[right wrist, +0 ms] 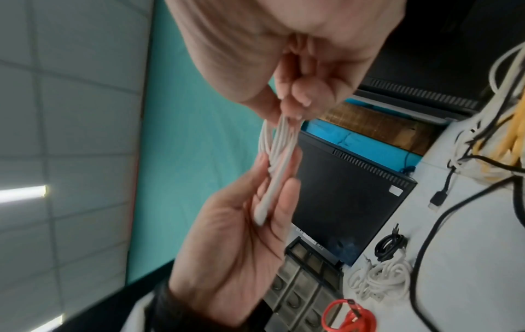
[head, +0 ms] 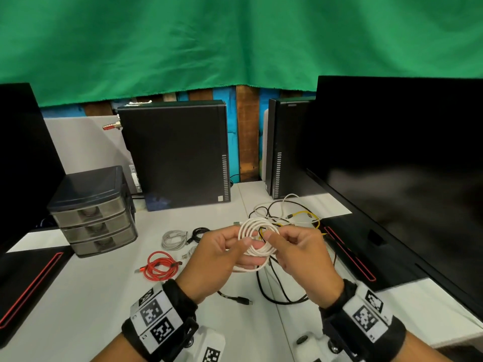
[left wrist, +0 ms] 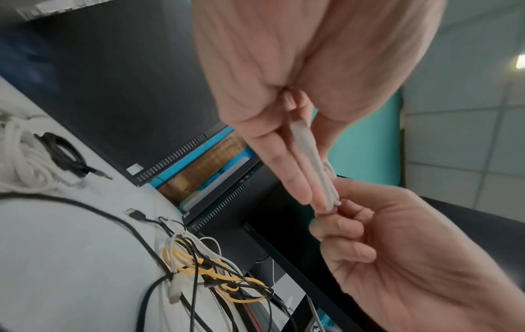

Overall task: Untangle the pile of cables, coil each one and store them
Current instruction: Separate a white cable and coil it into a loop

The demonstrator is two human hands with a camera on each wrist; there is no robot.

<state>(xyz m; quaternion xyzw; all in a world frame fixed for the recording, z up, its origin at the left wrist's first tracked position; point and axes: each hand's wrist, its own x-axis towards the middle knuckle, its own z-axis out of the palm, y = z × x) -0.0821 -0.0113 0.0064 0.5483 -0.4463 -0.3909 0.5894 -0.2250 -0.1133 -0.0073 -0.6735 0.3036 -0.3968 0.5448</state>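
Observation:
A white cable coil is held above the desk between both hands. My left hand holds its left side, thumb on top and fingers under the loops. My right hand pinches the right side of the coil. Behind the hands lies the tangled pile of yellow, white and black cables. A long black cable trails from it toward me. Coiled on the desk to the left are a red cable, a grey-white cable and a small black cable.
A small grey drawer unit stands at the left. Two black computer towers stand at the back, and black monitors flank the white desk. A loose black plug end lies near my wrists.

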